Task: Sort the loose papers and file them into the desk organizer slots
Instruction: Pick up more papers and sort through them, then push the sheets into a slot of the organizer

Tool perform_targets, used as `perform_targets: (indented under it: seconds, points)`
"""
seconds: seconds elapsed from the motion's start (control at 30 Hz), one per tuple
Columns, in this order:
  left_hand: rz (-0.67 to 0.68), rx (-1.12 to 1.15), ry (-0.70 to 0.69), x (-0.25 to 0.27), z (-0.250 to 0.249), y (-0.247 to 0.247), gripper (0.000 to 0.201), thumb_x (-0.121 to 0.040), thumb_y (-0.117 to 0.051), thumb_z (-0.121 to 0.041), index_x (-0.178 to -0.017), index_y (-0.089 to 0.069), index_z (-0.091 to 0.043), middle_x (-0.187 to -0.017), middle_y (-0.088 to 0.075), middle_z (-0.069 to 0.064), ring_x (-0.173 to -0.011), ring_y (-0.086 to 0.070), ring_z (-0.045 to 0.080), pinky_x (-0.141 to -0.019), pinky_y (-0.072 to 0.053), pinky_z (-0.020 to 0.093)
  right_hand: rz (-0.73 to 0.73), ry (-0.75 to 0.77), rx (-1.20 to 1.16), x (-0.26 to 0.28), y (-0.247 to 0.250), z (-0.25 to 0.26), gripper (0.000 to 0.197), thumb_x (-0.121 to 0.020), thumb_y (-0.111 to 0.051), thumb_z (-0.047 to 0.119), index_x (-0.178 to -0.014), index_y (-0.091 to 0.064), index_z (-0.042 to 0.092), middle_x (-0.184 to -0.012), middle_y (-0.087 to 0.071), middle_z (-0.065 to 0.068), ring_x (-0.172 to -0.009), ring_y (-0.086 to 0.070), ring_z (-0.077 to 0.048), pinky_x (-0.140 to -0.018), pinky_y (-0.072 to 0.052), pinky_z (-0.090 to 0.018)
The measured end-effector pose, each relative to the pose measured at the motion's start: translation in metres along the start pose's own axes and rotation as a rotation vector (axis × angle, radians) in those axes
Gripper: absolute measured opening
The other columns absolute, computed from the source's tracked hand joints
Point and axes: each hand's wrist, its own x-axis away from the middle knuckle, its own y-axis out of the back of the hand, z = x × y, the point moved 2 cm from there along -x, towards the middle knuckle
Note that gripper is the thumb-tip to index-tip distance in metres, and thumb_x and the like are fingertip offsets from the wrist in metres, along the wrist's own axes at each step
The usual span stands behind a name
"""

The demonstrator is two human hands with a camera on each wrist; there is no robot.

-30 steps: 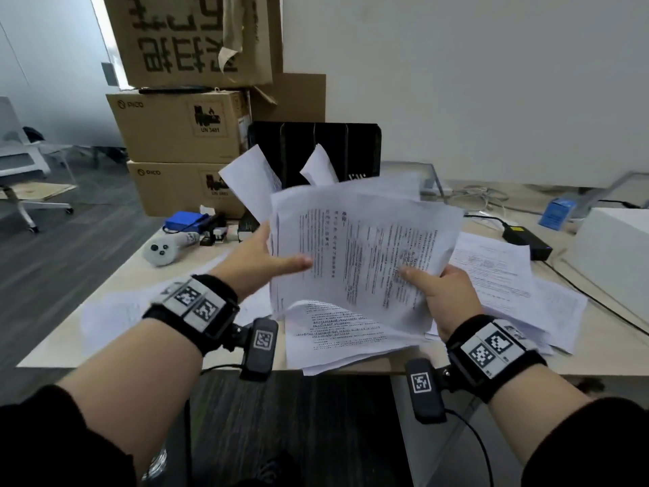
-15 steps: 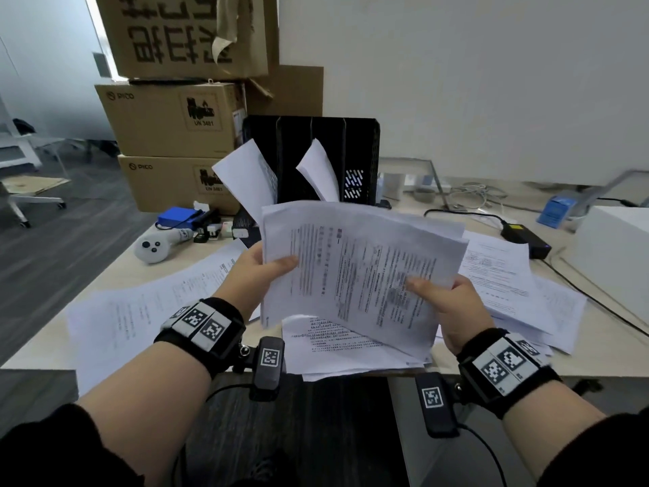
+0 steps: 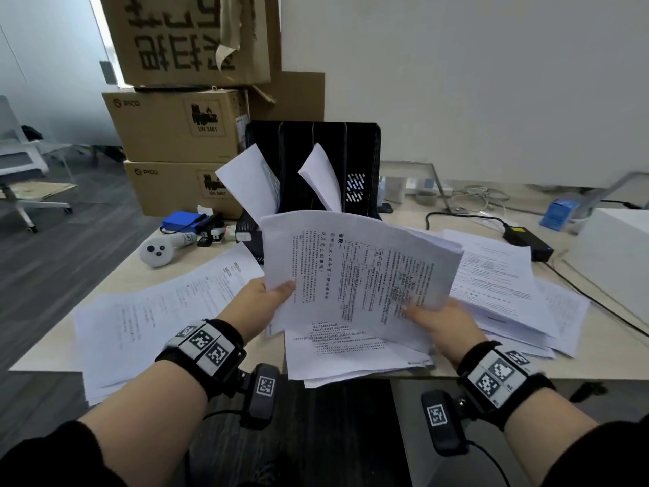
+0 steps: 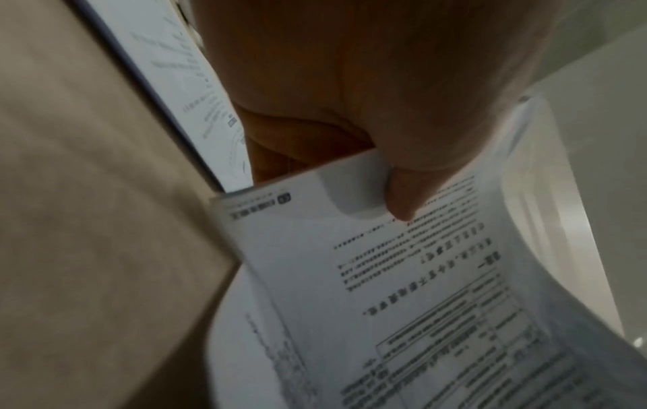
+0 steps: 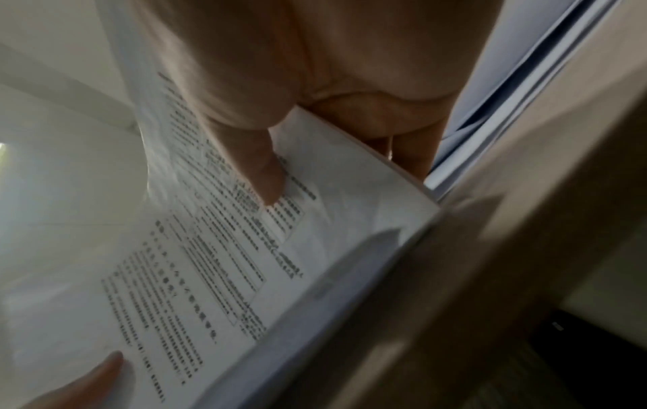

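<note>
White printed paper sheets (image 3: 354, 272) were held above the pale wooden bench (image 3: 116, 286), pinched by the left hand (image 3: 258, 304) and right hand (image 3: 440, 319), before the black slotted desk organizer (image 3: 361, 159).

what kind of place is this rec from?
Most likely an office, perhaps one also used for storage. Printed papers lie spread over a light desk with a black desk organizer on it, an office chair stands on the left, and shipping cartons are stacked beside the desk.
</note>
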Motion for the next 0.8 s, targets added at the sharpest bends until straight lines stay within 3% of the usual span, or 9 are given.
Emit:
perform_targets:
  seconds: [0.03,0.17,0.23,0.33,0.4,0.47,0.57,0.67,0.8]
  points:
    - [-0.009,-0.024,-0.006,0.002,0.001,0.000,0.018,-0.105,-0.054,-0.032,-0.095,-0.069,-0.031,-0.091,-0.074,-0.018,-0.089,-0.070,0.005,-0.077,-0.053,0.023,-0.008,-0.010,0.021,0.000,0.000,-0.001,0.011,-0.090,-0.073,0.007,-0.093,-0.073,0.018,-0.097,-0.078,-0.001,-0.080,-0.075,-0.009,-0.072,-0.059,-0.025]
    - [-0.114,0.032,-0.016,0.003,-0.004,0.006,0.023,-0.107,-0.049,-0.032,-0.095,-0.069,-0.029,-0.090,-0.075,-0.012,-0.087,-0.072,0.011,-0.071,-0.055,0.028,-0.033,0.005,0.066,-0.004,0.003,0.017,0.010,-0.091,-0.071,0.009,-0.097,-0.075,0.016,-0.100,-0.080,-0.005,-0.091,-0.076,-0.023,-0.085,-0.060,-0.042]
    - [-0.178,0.119,0.002,0.000,-0.007,0.013,0.020,-0.107,-0.049,-0.031,-0.103,-0.068,-0.026,-0.095,-0.075,-0.009,-0.089,-0.072,0.016,-0.075,-0.055,0.032,-0.018,0.034,-0.020,-0.004,0.003,0.033,0.020,-0.094,-0.067,0.006,-0.106,-0.073,0.020,-0.101,-0.080,-0.004,-0.086,-0.077,-0.023,-0.073,-0.061,-0.039]
    - [-0.229,0.322,0.037,0.000,-0.008,0.020,0.016,-0.106,-0.052,-0.028,-0.109,-0.066,-0.022,-0.102,-0.074,-0.005,-0.093,-0.071,0.020,-0.076,-0.055,0.035,0.044,0.056,-0.240,0.006,-0.006,0.053,0.028,-0.094,-0.064,0.008,-0.116,-0.065,0.026,-0.102,-0.078,-0.008,-0.074,-0.074,-0.026,-0.053,-0.051,-0.028]
    - [-0.226,0.421,0.060,0.003,-0.006,0.021,0.013,-0.106,-0.054,-0.027,-0.111,-0.064,-0.022,-0.105,-0.074,-0.004,-0.095,-0.070,0.021,-0.076,-0.055,0.036,0.092,0.053,-0.336,0.013,-0.019,0.058,0.038,-0.090,-0.071,0.019,-0.125,-0.062,0.031,-0.104,-0.078,-0.011,-0.075,-0.073,-0.027,-0.050,-0.050,-0.028]
    - [-0.212,0.467,0.082,0.005,-0.004,0.020,0.017,-0.105,-0.056,-0.029,-0.117,-0.063,-0.020,-0.110,-0.074,-0.001,-0.100,-0.070,0.025,-0.085,-0.056,0.041,0.146,0.043,-0.309,0.019,-0.038,0.061,0.045,-0.084,-0.077,0.033,-0.127,-0.062,0.034,-0.107,-0.077,-0.009,-0.078,-0.073,-0.027,-0.050,-0.052,-0.029]
    - [-0.210,0.500,0.105,0.008,0.000,0.019,0.021,-0.103,-0.059,-0.032,-0.119,-0.063,-0.021,-0.114,-0.075,0.000,-0.104,-0.070,0.027,-0.095,-0.055,0.049,0.136,0.042,-0.197,0.023,-0.064,0.068,0.026,-0.093,-0.070,0.036,-0.114,-0.064,0.021,-0.105,-0.075,-0.011,-0.072,-0.070,-0.025,-0.048,-0.048,-0.029]
    - [-0.151,0.508,0.102,0.012,0.000,0.016,0.015,-0.103,-0.058,-0.030,-0.113,-0.065,-0.022,-0.110,-0.076,-0.002,-0.102,-0.071,0.024,-0.090,-0.056,0.044,0.084,0.019,-0.118,0.019,-0.083,0.071,0.019,-0.095,-0.069,0.034,-0.099,-0.064,0.016,-0.080,-0.075,0.001,-0.065,-0.064,-0.028,-0.048,-0.043,-0.030]
    - [-0.076,0.467,0.109,0.016,0.000,0.012,0.016,-0.104,-0.057,-0.028,-0.112,-0.067,-0.019,-0.106,-0.078,-0.001,-0.103,-0.072,0.025,-0.094,-0.056,0.046,0.137,-0.051,-0.030,0.021,-0.103,0.077,0.031,-0.094,-0.068,0.034,-0.108,-0.069,0.007,-0.073,-0.076,-0.005,-0.062,-0.063,-0.030,-0.050,-0.044,-0.032]
